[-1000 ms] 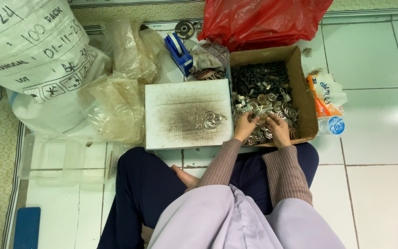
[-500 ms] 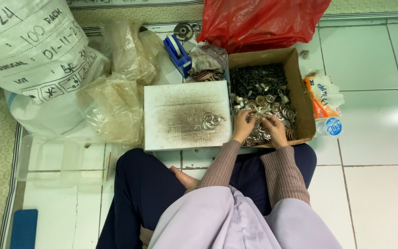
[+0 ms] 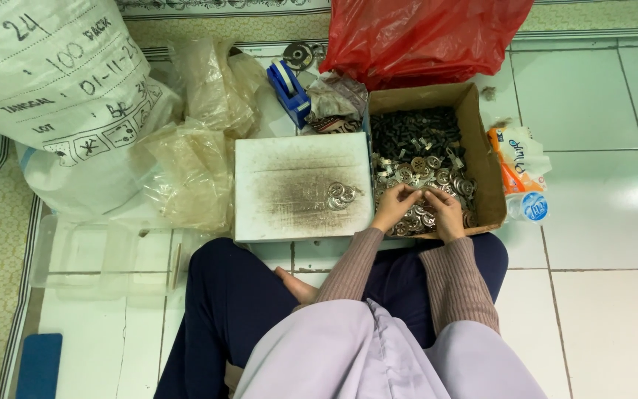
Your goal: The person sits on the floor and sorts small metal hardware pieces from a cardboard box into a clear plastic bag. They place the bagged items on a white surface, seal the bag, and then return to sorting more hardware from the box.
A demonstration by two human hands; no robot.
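Note:
I sit cross-legged on a tiled floor. Both hands reach into a brown cardboard box (image 3: pixel 484 170) filled with small dark metal pieces at the far end and several silver round discs at the near end. My left hand (image 3: pixel 395 206) and my right hand (image 3: pixel 444 214) rest side by side on the discs, fingers curled among them; whether they pinch a piece is hidden. Left of the box lies a stained white board (image 3: pixel 289 159) with a few silver discs (image 3: pixel 340 195) near its right edge.
A big white printed sack (image 3: pixel 46 81) lies at the far left, with crumpled clear plastic bags (image 3: pixel 193 159) beside it. A red plastic bag (image 3: pixel 422 37) sits behind the box, a blue tape dispenser (image 3: pixel 291 89) near it. A wrapped packet and bottle (image 3: pixel 522 174) lie right.
Both hands stay in the near end of the box; the fingers shift slightly among the discs. Nothing else has moved.

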